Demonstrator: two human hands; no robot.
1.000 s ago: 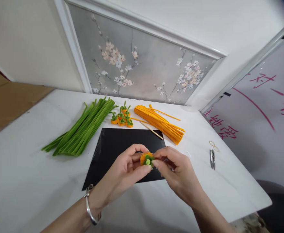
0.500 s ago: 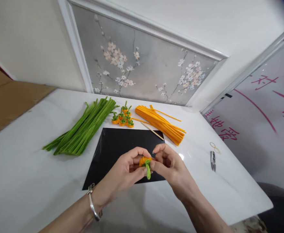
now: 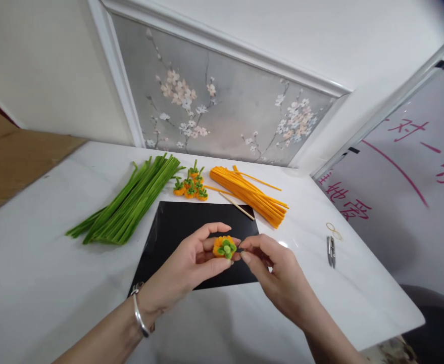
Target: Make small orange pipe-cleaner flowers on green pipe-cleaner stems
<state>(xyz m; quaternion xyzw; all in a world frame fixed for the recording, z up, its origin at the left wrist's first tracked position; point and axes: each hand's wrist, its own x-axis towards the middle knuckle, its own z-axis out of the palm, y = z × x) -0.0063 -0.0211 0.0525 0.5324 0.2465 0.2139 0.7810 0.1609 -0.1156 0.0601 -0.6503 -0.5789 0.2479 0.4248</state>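
Note:
A small orange pipe-cleaner pumpkin (image 3: 217, 244) with green leaves and a stem on top rests in my left hand (image 3: 195, 258). Its thumb is below the pumpkin and its fingers are curled behind; the stem points toward me. Close by on the right, my right hand (image 3: 273, 268) has thumb and index fingertips drawn together at the pumpkin's edge. Whatever may be between those tips is too small to make out. Beneath both hands lies a black mat (image 3: 191, 217). Several finished-looking pumpkins (image 3: 190, 189) of the same kind are grouped beyond the mat.
A bundle of green pipe cleaners (image 3: 131, 202) lies left on the white table (image 3: 36, 263), with orange pipe cleaners (image 3: 250, 194) at the back right. A thin wooden stick (image 3: 240, 208) is beside them. Thread snips (image 3: 331, 252) and rubber bands (image 3: 334, 231) lie far right, near a whiteboard (image 3: 403, 212).
The pumpkin has been tipped so its leafy top faces me. My left index finger has lifted off it. My right thumb has moved off the stem to the pumpkin's right edge.

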